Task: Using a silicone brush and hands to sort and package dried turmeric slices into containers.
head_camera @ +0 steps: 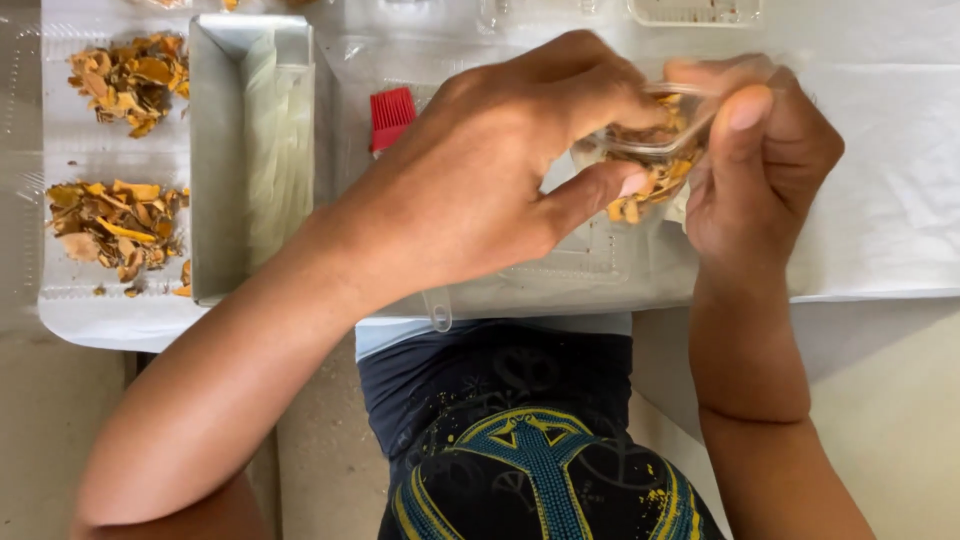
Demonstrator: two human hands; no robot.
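My left hand (500,170) and my right hand (765,160) both grip a small clear plastic bag (655,165) filled with dried orange-yellow chips. The bag is held above a white-covered table (880,200). Left fingers curl over the bag's top, with the thumb pressing beneath. My right hand pinches the bag's right side, thumb up. Much of the bag is hidden behind the fingers.
A metal tray (215,160) lined with clear film stands at left. Two heaps of dried chips (115,225) lie on white paper beside it. A red silicone brush (392,115) rests behind my left hand. Clear plastic containers (695,10) line the far edge.
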